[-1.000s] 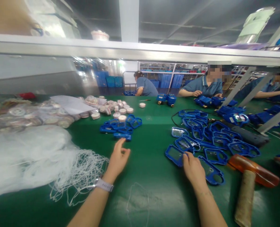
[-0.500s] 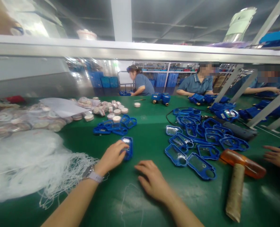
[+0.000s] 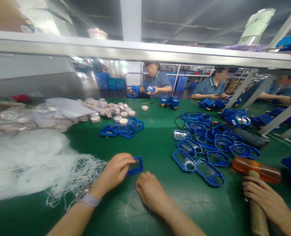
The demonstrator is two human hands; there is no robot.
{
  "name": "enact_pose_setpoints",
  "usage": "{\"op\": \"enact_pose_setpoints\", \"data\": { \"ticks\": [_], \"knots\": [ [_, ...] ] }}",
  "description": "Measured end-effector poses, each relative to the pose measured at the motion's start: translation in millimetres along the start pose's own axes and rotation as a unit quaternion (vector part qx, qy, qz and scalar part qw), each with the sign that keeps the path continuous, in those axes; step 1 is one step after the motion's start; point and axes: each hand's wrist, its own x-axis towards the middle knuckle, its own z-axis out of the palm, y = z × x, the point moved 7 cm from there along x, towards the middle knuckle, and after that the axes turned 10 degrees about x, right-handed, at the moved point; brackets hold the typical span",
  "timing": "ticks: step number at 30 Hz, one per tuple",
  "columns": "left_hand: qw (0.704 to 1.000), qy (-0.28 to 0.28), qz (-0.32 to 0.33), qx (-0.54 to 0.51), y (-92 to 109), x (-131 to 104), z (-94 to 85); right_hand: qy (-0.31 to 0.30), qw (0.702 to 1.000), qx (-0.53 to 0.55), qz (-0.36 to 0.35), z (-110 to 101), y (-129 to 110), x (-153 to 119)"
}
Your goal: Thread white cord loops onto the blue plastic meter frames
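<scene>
Left hand point(image 3: 117, 167) had a blue frame point(image 3: 136, 170), fingers over its left edge, clear window partly covered. I couldn't tell if the frame was flat on the green table point(image 3: 160, 144) or lifted.

Clock centred on that frame: left hand at 9. Right hand point(image 3: 150, 191) at 5, just beside the frame, fingers curled under. I couldn't tell if it was fully closed or had anything inside. Thin string loop point(image 3: 127, 209) near 6, by the right hand.

Main pile of blue frames point(image 3: 209, 170) between 2 and 3, well apart from both hands, overlapping each other. Small cluster of frames point(image 3: 127, 133) at 11, with a white roll point(image 3: 123, 121) on top. Tangled white string point(image 3: 86, 173) at 9, next to the left wrist.

Mallet point(image 3: 270, 172) at 3, orange head. A co-worker's hand point(image 3: 264, 196) was wrapped round its handle, not one of mine. Two blue meter bodies point(image 3: 174, 103) stood at 1, far side.
</scene>
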Motion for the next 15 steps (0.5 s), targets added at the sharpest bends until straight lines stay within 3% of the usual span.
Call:
{"op": "enact_pose_setpoints", "data": {
  "ticks": [3,6,9,15],
  "knots": [
    [0.994,0.018,-0.094,-0.06,5.8,-14.0,-7.4,0.028,0.997,0.07,0.009,-4.4,3.0,-0.2],
    [0.979,-0.071,-0.167,-0.094,18.0,-26.8,2.1,0.071,0.987,0.145,0.028,-13.7,3.2,-0.8],
    [0.96,-0.143,-0.198,-0.138,28.6,-34.7,14.7,0.133,0.963,0.236,0.011,-25.3,-6.3,-4.3],
    [0.927,-0.116,-0.26,-0.245,22.0,-37.7,20.7,0.125,0.942,0.294,-0.106,-29.5,-31.6,-11.0]
  ]
}}
